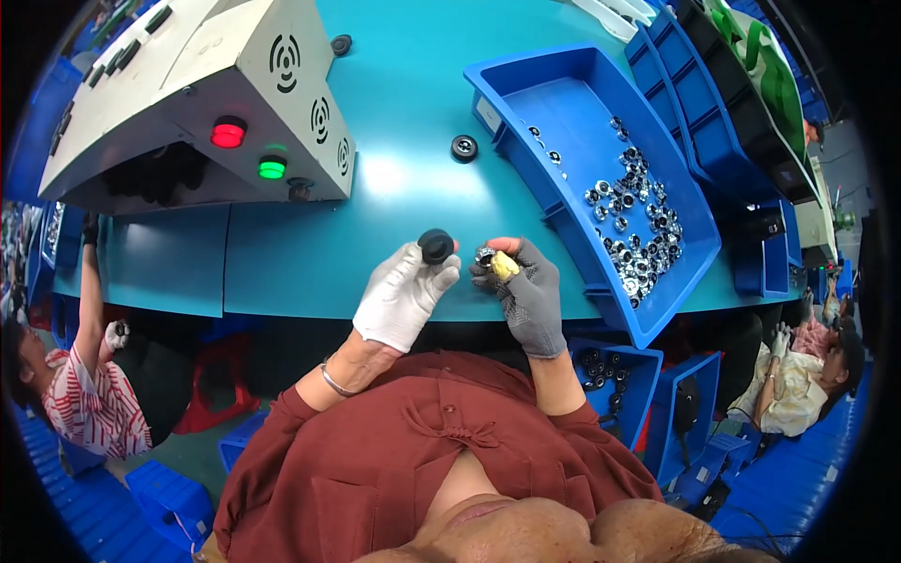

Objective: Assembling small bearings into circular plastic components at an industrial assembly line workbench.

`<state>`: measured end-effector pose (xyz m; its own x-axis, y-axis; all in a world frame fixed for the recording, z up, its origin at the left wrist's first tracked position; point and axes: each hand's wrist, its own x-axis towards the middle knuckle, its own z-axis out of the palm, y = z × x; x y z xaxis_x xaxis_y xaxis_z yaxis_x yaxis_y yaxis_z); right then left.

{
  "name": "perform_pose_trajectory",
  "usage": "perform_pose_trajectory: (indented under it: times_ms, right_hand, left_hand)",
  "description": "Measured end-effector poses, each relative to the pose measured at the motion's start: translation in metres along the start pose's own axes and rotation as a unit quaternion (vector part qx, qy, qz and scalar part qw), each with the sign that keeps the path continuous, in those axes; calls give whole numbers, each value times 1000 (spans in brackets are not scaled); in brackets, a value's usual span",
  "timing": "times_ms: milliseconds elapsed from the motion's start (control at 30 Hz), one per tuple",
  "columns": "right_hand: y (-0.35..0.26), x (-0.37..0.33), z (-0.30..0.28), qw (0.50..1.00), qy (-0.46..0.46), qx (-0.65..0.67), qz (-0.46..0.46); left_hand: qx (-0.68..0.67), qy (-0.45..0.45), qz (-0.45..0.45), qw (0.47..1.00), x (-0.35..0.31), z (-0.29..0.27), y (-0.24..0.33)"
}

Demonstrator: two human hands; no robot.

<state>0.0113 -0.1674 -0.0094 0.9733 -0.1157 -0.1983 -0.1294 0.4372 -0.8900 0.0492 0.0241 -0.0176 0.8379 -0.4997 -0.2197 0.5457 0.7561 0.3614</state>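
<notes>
Black disc (435, 246) sits pinched between left fingers (446, 275); right fingers (533, 263) hold a silvery piece (484, 255).

Round black part (435, 246) held in white-gloved left hand (401, 293); small chrome piece (484, 255) pinched in grey-gloved right hand (531, 293) (yellow material (505, 266) at thumb, kind unclear); more chrome pieces (648, 258) strewn in blue tray (554, 98); red lamp (228, 132), green lamp (272, 168) lit on white machine (291, 114).

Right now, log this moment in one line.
left hand: holds round black piece; right hand: holds small shiny piece; blue tray: many shiny pieces
</notes>
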Motion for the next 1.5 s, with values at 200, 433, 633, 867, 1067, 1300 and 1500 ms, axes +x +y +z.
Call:
perform_pose_trajectory:
  times_ms: [200, 433, 633, 867, 1067, 1300, 1500]
  right_hand:
    - [0, -3, 0, 998, -25, 55, -25]
    - [2, 1, -4, 997, -35, 64, -23]
    - [5, 2, -4, 996, -37, 67, -39]
    - [7, 0, 1, 996, -22, 57, -67]
    - [10, -2, -3, 996, -19, 1, -84]
    - [11, -13, 1, 994, 2, 1, -107]
    - [2, -18, 11, 967, 38, -168, -187]
  left_hand:
    - [-129, 12, -58, 990, 2, -2, -5]
    - [-181, -33, -97, 978, -1, -5, -12]
    - [-114, -34, -66, 991, 0, 0, -15]
    - [28, -67, 8, 997, 1, -1, -16]
    - [49, -62, 47, 996, -3, 12, -16]
    - [91, 12, 20, 996, 5, 3, -27]
    - [222, 47, 53, 972, 6, 18, -35]
